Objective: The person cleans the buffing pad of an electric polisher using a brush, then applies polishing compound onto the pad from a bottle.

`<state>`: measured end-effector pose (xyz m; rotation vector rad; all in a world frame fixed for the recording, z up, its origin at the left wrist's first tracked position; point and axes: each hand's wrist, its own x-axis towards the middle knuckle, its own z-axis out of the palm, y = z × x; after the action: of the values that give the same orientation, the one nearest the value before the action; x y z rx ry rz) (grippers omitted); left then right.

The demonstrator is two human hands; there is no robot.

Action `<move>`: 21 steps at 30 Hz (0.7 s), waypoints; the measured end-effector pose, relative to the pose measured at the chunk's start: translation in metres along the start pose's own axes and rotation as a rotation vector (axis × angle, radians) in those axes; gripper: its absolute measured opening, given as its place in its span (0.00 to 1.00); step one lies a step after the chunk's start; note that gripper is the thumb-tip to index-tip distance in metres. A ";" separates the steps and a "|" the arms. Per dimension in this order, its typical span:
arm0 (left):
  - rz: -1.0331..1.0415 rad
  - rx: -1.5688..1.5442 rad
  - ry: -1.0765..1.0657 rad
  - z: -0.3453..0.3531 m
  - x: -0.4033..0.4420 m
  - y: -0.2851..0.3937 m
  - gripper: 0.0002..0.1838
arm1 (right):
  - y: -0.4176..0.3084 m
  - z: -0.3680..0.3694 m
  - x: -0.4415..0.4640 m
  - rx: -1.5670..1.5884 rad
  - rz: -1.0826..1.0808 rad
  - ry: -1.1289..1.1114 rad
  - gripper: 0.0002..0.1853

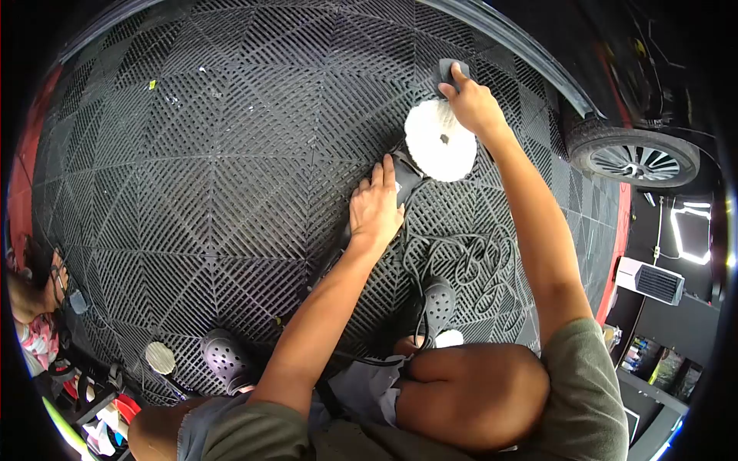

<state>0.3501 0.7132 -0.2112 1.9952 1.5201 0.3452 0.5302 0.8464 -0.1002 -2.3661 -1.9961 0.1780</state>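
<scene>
The polisher (407, 181) has a dark body and a round, white, fluffy pad (440, 156) with a small dark centre, lying face up on the black slatted floor (254, 138). The left hand (374, 207) grips the body from above, the pad just beyond its fingertips, while the right hand (473, 106) pinches a grey block (449, 71) by the pad's far edge.

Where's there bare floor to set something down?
The wide stretch of slatted floor between the left hand, left shoe and yellow scrap looks free, bar small specks. It's crowded around the right hand, white pad and black tool, and where the cable tangles near the other shoe.
</scene>
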 end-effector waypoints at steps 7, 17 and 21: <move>-0.005 -0.041 -0.056 -0.006 0.004 -0.006 0.53 | -0.013 -0.036 -0.122 0.151 -0.083 -0.030 0.32; 0.033 0.031 0.010 0.005 -0.006 0.003 0.53 | 0.007 0.003 0.012 -0.072 0.066 -0.101 0.30; 0.086 0.054 -0.044 0.006 -0.006 0.001 0.52 | 0.007 -0.025 -0.006 0.095 0.079 0.033 0.32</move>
<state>0.3525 0.7054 -0.2145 2.1005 1.4335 0.2958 0.5389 0.8404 -0.0762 -2.3742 -1.8388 0.2299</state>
